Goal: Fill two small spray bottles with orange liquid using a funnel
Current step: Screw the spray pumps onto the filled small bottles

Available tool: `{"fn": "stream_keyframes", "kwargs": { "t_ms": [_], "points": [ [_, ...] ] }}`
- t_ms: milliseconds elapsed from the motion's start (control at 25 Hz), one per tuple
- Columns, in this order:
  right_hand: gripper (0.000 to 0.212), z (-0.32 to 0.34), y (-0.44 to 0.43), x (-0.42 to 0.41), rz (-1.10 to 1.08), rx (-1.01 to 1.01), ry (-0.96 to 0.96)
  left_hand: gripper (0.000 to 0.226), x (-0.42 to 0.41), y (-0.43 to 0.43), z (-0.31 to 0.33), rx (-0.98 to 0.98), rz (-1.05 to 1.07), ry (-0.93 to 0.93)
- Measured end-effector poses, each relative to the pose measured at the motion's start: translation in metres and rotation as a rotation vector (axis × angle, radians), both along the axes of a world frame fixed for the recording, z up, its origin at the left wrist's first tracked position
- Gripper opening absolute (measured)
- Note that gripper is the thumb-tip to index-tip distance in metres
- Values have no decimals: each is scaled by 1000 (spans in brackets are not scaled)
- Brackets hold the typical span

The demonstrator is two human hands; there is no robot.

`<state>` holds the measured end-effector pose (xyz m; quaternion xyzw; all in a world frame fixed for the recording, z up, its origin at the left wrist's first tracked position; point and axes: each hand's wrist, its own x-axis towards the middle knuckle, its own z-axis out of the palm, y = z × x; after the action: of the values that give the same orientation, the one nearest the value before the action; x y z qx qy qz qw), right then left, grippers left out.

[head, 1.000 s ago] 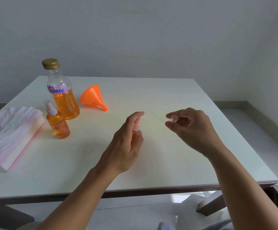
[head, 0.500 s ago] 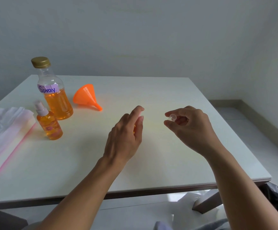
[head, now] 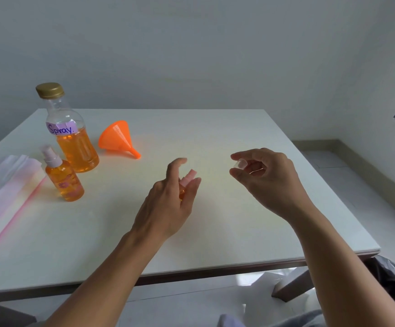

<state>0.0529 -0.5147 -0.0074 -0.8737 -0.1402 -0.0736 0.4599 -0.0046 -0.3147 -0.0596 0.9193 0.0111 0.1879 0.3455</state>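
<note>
Pinching clear cap (head: 241,163), right hand (head: 266,182)

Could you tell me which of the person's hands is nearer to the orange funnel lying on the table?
Left. The left hand is just in front of the funnel and slightly to its right; the right hand is much farther off to the right.

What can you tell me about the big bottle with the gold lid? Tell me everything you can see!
The big bottle is clear and looks like plastic, with a round gold cap closed on top. A purple label with "Spray." handwritten on it wraps its shoulder. Orange liquid fills the ribbed lower part, to just under the label. It stands upright at the table's far left. A small spray bottle stands close in front, an orange funnel lies to its right. No hand touches it.
</note>
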Motion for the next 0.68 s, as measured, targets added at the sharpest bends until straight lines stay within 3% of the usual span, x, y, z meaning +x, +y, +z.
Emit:
{"fn": "stream_keyframes", "kwargs": {
  "t_ms": [160,360,680],
  "points": [
    [25,2,14,-5,108,132,45,28,-7,11,-4,36,-29,6],
    [27,-1,34,-9,260,78,30,36,-14,15,2,47,-171,1],
    [26,-2,46,-9,325,40,6,48,-15,24,4,43,-89,-142]
  ]
}}
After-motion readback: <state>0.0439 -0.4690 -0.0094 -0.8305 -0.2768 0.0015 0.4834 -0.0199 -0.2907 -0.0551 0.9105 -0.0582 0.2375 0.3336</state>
